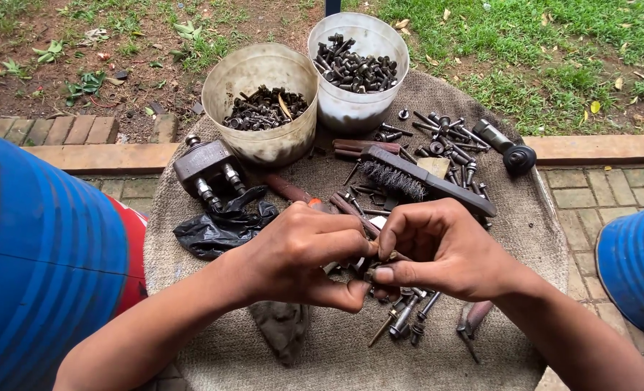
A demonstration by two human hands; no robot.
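Note:
My left hand point(300, 257) and my right hand point(438, 250) meet over the middle of a round cloth-covered surface point(510, 239). Both pinch one small dark bolt or nut point(371, 274) between thumbs and fingertips; it is mostly hidden by the fingers. Just below the hands lie several loose bolts point(409, 318). A wire brush point(416, 179) with a dark handle lies right behind my right hand.
Two pale plastic tubs of dark bolts stand at the back, left tub point(260, 101) and right tub point(358, 65). A metal clamp block point(206, 168), black plastic bag point(221, 224), scattered bolts point(448, 141), pliers point(470, 322). Blue drums flank left point(47, 275) and right point(637, 264).

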